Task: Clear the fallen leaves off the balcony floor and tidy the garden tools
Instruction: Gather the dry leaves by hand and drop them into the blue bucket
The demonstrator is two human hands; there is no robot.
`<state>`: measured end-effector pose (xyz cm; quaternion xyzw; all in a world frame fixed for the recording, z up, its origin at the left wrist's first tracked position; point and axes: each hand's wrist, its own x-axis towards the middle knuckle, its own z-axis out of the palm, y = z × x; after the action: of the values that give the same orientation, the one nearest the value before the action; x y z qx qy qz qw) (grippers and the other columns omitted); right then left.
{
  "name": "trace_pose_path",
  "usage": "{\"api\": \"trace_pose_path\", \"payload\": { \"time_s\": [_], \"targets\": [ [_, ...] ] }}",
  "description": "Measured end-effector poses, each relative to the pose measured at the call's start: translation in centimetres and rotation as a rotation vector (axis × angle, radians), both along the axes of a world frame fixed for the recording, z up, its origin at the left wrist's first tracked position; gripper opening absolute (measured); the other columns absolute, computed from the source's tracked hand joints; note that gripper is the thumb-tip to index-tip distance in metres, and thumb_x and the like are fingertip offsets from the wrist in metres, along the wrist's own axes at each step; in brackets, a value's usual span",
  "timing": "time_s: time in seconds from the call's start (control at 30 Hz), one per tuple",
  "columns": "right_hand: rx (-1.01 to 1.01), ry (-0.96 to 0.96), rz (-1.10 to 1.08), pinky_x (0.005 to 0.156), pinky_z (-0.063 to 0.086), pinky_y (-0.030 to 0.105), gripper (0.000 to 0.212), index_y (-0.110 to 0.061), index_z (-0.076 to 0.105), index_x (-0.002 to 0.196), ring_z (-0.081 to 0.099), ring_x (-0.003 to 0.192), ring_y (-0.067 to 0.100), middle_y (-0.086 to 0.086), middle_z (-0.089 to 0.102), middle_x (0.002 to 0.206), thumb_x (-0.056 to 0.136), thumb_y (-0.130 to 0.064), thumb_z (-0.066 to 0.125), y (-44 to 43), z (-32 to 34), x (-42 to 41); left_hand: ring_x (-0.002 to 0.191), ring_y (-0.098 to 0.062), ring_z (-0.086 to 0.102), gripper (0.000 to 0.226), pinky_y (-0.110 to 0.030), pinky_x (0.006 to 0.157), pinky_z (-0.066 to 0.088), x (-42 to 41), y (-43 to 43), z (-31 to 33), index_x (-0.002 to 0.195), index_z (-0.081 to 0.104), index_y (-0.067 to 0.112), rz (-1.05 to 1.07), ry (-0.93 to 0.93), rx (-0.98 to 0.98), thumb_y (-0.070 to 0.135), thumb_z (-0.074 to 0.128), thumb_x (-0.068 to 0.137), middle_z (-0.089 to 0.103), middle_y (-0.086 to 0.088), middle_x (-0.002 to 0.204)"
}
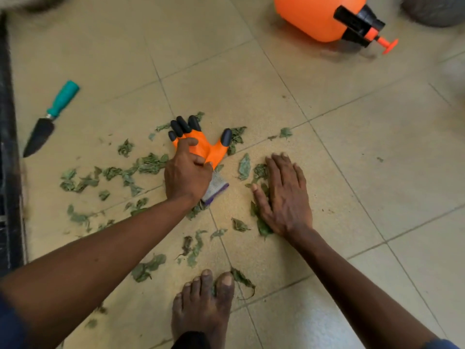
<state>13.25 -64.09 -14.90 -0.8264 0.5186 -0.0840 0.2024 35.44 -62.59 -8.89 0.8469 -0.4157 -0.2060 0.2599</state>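
While the left hand clamps its fingers on the orange claw glove, the right hand lies flat on leaves. Its fingers are straight.

Light soft, even, warm-tinted; source not seen. Faint soft shadow under sprayer. Pale sheen on floor, near right. Centre fairly sharp: leaves and glove crisp-edged. Slight softness on trowel. Far corners and right edge smeared; grey object far right blurred. Tile lines bow toward edges.
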Motion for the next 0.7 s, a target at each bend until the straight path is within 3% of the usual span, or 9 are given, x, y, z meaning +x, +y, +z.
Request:
{"api": "trace_pose_path", "payload": {
  "time_s": [0.1, 0.2, 0.33, 0.43, 0.57, 0.7],
  "targets": [
    [-0.008, -0.014, -0.011, 0.129, 0.007, 0.046, 0.073, -0.015, 0.024, 0.161, 0.006, 0.159, 0.022, 0.01, 0.021, 0.169, 0.104, -0.06, 0.025, 0.3, 0.1, 0.1, 0.084, -0.018, 0.068, 0.04, -0.039, 0.082, 0.057, -0.4, 0.2, 0.7, 0.122, 0.063, 0.022, 0.116, 0.059, -0.116, 0.014, 0.076, 0.085, 0.065, 0.013, 0.082],
    [-0.023, -0.096, -0.071, 0.129, 0.006, 0.049, 0.075, -0.013, 0.025, 0.16, 0.008, 0.159, 0.023, 0.011, 0.024, 0.167, 0.103, -0.062, 0.025, -0.3, 0.5, 0.0, 0.073, -0.01, 0.064, 0.03, -0.03, 0.072, 0.055, -0.3, -0.1, 2.3, 0.113, 0.068, 0.022, 0.201, 0.158, -0.334, 0.01, 0.071, 0.086, 0.065, 0.009, 0.082],
    [-0.012, 0.01, -0.223, 0.128, -0.004, 0.052, 0.087, -0.01, 0.007, 0.163, -0.006, 0.159, 0.029, 0.014, 0.003, 0.172, 0.102, -0.071, 0.02, -5.3, 1.1, 1.0, 0.075, -0.012, 0.066, 0.029, -0.031, 0.069, 0.056, 1.0, -1.5, 3.4, 0.113, 0.067, 0.023, 0.155, 0.259, -0.43, 0.007, 0.071, 0.089, 0.067, 0.003, 0.085],
    [0.039, 0.081, -0.202, 0.127, -0.005, 0.055, 0.094, -0.007, 0.001, 0.163, -0.011, 0.158, 0.03, 0.016, -0.005, 0.172, 0.099, -0.075, 0.011, -10.0, 0.9, 2.5, 0.075, -0.009, 0.065, 0.028, -0.028, 0.069, 0.057, 2.0, -2.7, 3.5, 0.115, 0.068, 0.018, 0.185, 0.271, -0.441, 0.006, 0.071, 0.09, 0.067, 0.003, 0.086],
    [-0.004, 0.168, 0.127, 0.126, -0.005, 0.057, 0.094, -0.009, -0.002, 0.163, -0.012, 0.158, 0.028, 0.014, -0.008, 0.171, 0.097, -0.075, 0.003, -9.7, 0.6, 5.7, 0.075, -0.009, 0.065, 0.029, -0.024, 0.065, 0.053, 2.7, -3.8, 4.2, 0.117, 0.069, 0.015, 0.225, 0.323, -0.512, 0.007, 0.071, 0.089, 0.068, -0.001, 0.088],
    [-0.03, 0.074, 0.582, 0.128, -0.001, 0.052, 0.086, -0.014, 0.011, 0.164, 0.001, 0.159, 0.022, 0.01, 0.01, 0.172, 0.1, -0.071, 0.023, -6.3, 0.8, 8.5, 0.076, -0.011, 0.066, 0.026, -0.033, 0.066, 0.057, 2.9, -4.7, 5.4, 0.114, 0.068, 0.017, 0.222, 0.357, -0.607, 0.008, 0.07, 0.089, 0.066, 0.003, 0.085]
  ]
}}
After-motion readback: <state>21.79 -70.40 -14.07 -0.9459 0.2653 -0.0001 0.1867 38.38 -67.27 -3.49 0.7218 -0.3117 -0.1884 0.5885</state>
